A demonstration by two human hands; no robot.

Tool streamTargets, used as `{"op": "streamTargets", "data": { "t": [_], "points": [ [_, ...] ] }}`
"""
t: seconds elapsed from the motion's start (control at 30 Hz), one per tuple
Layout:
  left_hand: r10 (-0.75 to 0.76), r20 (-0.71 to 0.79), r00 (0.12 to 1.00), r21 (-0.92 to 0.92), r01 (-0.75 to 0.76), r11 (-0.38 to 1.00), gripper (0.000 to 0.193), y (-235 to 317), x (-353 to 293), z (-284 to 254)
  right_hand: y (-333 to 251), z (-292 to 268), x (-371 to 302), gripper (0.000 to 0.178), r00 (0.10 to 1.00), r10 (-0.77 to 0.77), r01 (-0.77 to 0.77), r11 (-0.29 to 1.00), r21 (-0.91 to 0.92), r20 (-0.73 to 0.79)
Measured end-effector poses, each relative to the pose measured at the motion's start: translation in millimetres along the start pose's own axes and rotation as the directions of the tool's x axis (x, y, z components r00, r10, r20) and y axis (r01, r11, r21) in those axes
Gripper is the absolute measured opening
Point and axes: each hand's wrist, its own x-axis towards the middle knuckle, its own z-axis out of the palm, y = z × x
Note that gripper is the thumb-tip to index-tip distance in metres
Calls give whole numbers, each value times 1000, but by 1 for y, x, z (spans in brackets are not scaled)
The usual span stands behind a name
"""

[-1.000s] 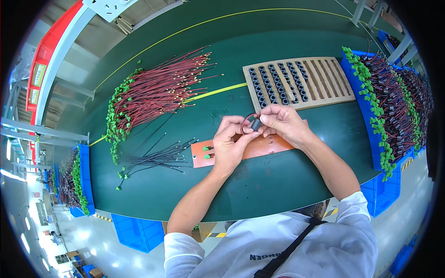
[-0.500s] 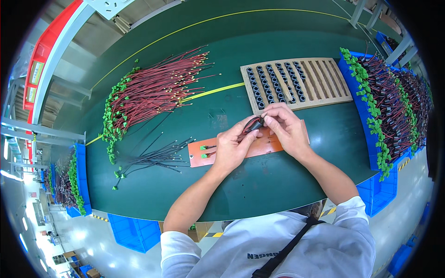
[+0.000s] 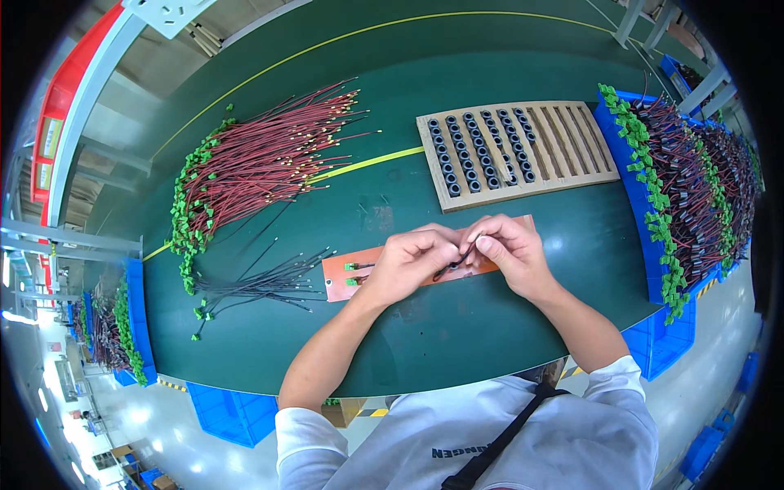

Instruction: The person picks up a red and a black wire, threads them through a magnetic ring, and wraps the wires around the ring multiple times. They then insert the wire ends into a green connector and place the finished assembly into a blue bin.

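Observation:
Both hands meet over an orange board (image 3: pixel 336 287) on the green table. My left hand (image 3: pixel 414 260) is closed in a pinch on a black wire (image 3: pixel 469 256), a small dark part of which shows below its fingertips. Close beside it, my right hand (image 3: pixel 514 255) pinches the same wire between thumb and fingers. My fingers hide most of what is held. Two green connectors (image 3: pixel 353 266) with short dark leads lie at the board's left end, and my left hand covers the leads' far ends.
Beyond my hands lies a wooden rack (image 3: pixel 490 194) with rows of black ring-shaped parts. Red wires (image 3: pixel 269 159) with green connectors are heaped at the left, black wires (image 3: pixel 273 278) nearer. A blue bin (image 3: pixel 645 220) of finished-looking cable bundles stands right.
The thick black cylinder and red wire seen between my fingers earlier are now hidden, and a thin black wire shows. Both hands have shifted slightly lower in the view. The head view has shifted slightly.

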Motion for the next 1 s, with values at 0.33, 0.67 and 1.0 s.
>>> {"op": "streamTargets", "data": {
  "t": [0.33, 0.67, 1.0],
  "points": [
    [-101, -114, 988, 14, 104, 995, 9, 6, 1, 23, 20, -1, 1, 14, 989, -131, 120, 983, -136, -74],
    [-155, -23, 988, 39, 156, 987, 11, 8, 0, 16, 11, 4, -1, 18, 990, 16, -33, 992, -118, -137],
    [-145, 25, 989, 140, 141, 980, 9, 6, 2, 12, 7, 5, 1, 17, 983, 47, -58, 997, -55, -176]
  ]
}}
